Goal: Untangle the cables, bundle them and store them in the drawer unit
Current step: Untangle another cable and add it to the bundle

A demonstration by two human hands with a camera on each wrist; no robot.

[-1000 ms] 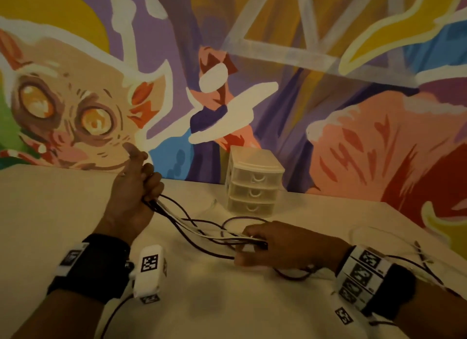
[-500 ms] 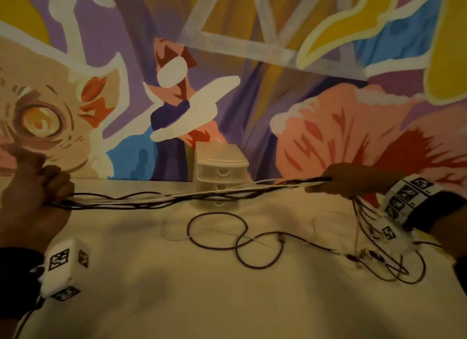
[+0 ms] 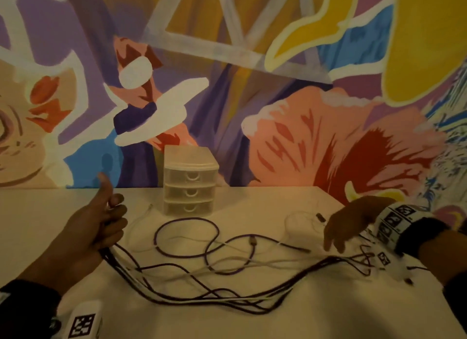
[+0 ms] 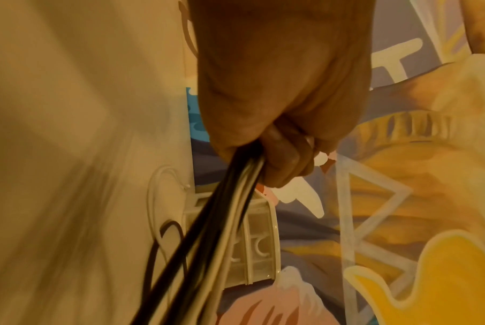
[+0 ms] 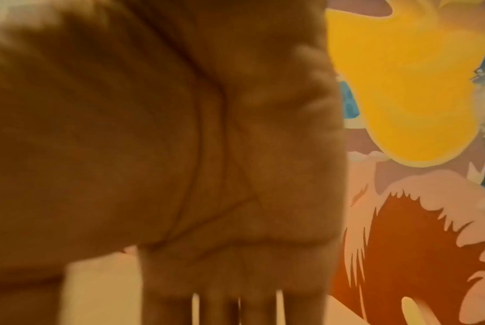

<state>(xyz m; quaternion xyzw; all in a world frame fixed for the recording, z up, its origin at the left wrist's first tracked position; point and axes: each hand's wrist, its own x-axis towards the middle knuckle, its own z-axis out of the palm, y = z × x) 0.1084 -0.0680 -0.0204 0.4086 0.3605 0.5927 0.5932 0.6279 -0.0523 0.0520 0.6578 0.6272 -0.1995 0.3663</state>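
My left hand (image 3: 101, 227) grips a bunch of dark and white cables (image 3: 202, 285) at the table's left, thumb raised; the left wrist view shows the fingers curled round the cable bunch (image 4: 236, 187). The strands sag across the table toward the right. My right hand (image 3: 351, 225) hovers over the right end of the cables with straight fingers, holding nothing; the right wrist view shows its bare flat palm (image 5: 208, 154). A purple cable (image 3: 187, 237) lies looped in the middle. The small translucent three-drawer unit (image 3: 190, 184) stands at the back against the wall, drawers closed.
A thin white cable (image 3: 300, 220) lies near the right hand, with a dark plug (image 3: 320, 216) beside it. More tangled cable ends (image 3: 366, 260) lie under the right wrist. The table (image 3: 252, 321) meets a painted mural wall behind.
The right hand has let go of the cables it was stretching out to the right; they dropped slack onto the table. The left hand moved back toward the middle, still gripping its end.
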